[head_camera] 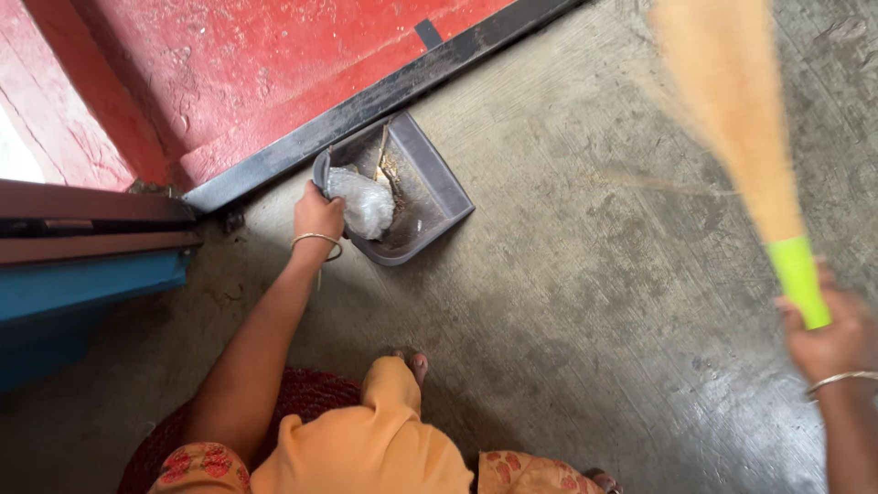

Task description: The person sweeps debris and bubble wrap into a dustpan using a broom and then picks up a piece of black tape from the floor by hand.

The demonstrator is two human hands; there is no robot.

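Fingers of the left hand [316, 216] are curled shut around the handle end of a grey dustpan [430, 174], with the arm stretched straight out and away from the body, wrist slightly bent and ringed by a thin bangle [317, 240]. The dustpan rests on the concrete floor [567, 302] at the far left of the scene, its open mouth just beside the black metal rail [384, 96] that edges the red surface [229, 64]. Inside it lie a crumpled clear plastic bag [363, 201] and a little brownish dirt.

At the right, the right hand [828, 338] is closed in a fist around the bright green handle [800, 279] of a straw broom [732, 101], forearm raised at the near right edge. The broom's bristles fan upward toward the far right, blurred, well apart from the dustpan.

Near the bottom, an orange-clad knee [384, 430] is bent forward, with a foot [416, 364] showing just beyond it on the floor.
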